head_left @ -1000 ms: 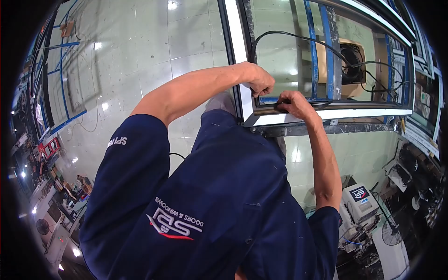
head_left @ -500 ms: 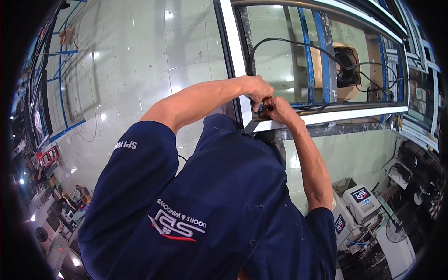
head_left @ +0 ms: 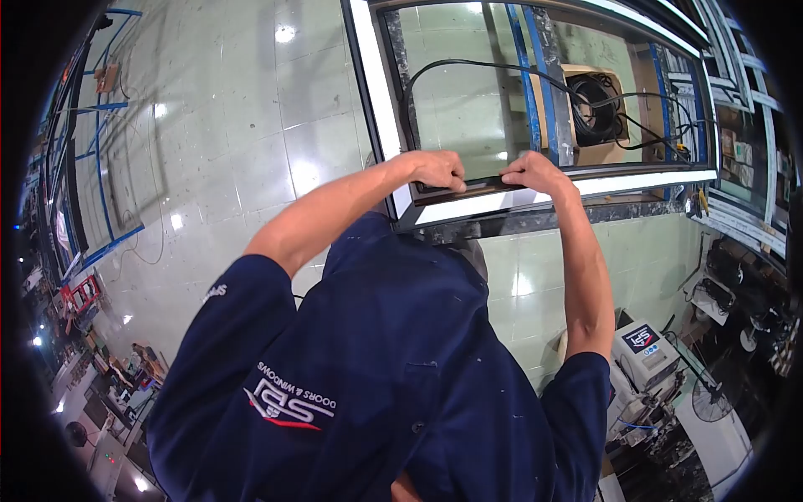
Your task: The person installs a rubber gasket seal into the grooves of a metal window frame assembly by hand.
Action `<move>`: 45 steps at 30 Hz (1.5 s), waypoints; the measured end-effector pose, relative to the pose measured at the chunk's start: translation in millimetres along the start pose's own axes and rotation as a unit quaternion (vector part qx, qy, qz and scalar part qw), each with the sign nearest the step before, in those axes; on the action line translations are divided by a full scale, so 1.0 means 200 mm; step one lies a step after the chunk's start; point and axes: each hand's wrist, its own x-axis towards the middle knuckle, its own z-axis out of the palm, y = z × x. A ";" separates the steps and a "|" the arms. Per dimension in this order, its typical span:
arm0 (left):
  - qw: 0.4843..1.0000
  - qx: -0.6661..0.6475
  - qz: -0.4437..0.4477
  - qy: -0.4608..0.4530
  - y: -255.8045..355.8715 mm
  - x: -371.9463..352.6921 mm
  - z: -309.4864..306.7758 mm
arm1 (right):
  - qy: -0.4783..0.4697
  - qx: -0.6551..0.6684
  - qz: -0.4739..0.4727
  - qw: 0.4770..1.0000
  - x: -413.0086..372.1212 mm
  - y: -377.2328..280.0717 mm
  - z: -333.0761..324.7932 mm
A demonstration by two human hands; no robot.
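A window or door frame point(head_left: 372, 92) with white faces and dark inner edges lies in front of me. Along the inside of its near side runs a black rubber gasket point(head_left: 483, 183). My left hand point(head_left: 437, 169), fingers curled, grips the gasket close to the near left corner. A short way to the right, my right hand point(head_left: 537, 174) pinches the same strip between thumb and fingers. More of the black strip loops over the frame's opening from a coil point(head_left: 595, 109) in a cardboard box point(head_left: 577, 153). The fingertips partly hide the gasket.
Blue bars point(head_left: 523, 75) cross beneath the frame, and a dark support beam point(head_left: 502, 227) runs under its near side. More frame profiles point(head_left: 740, 219) are stacked at right. A machine point(head_left: 644, 356) and a fan point(head_left: 709, 402) stand lower right. A blue rack point(head_left: 100, 167) is at left.
My hands, together at the near left corner before, are now apart. The right hand has moved right along the near side. The view has shifted slightly.
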 end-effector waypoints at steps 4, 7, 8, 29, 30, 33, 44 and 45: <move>0.985 -0.034 -0.072 0.152 0.10 -0.01 0.12 | -0.026 -0.062 0.050 0.996 0.05 -0.14 -0.01; 0.982 -0.037 -0.097 0.159 0.12 0.00 0.14 | 0.004 -0.051 0.024 0.998 0.04 -0.09 0.02; 0.972 -0.061 -0.090 0.208 0.12 0.00 0.17 | 0.006 -0.038 0.008 0.999 0.04 -0.04 0.03; 0.930 -0.105 -0.141 0.323 0.30 0.23 0.36 | -0.107 -0.094 -0.008 0.990 0.08 0.05 -0.11; 0.928 -0.124 -0.127 0.326 0.31 0.23 0.36 | -0.094 -0.137 0.013 0.986 0.05 -0.01 -0.09; 0.932 -0.103 -0.109 0.331 0.27 0.23 0.37 | -0.066 -0.180 0.025 0.981 0.01 -0.09 -0.13; 0.931 -0.137 -0.144 0.306 0.37 0.37 0.35 | -0.078 -0.117 -0.023 0.990 0.00 0.14 -0.23; 0.934 -0.148 -0.147 0.290 0.39 0.38 0.34 | -0.053 -0.124 -0.017 0.991 -0.03 0.13 -0.24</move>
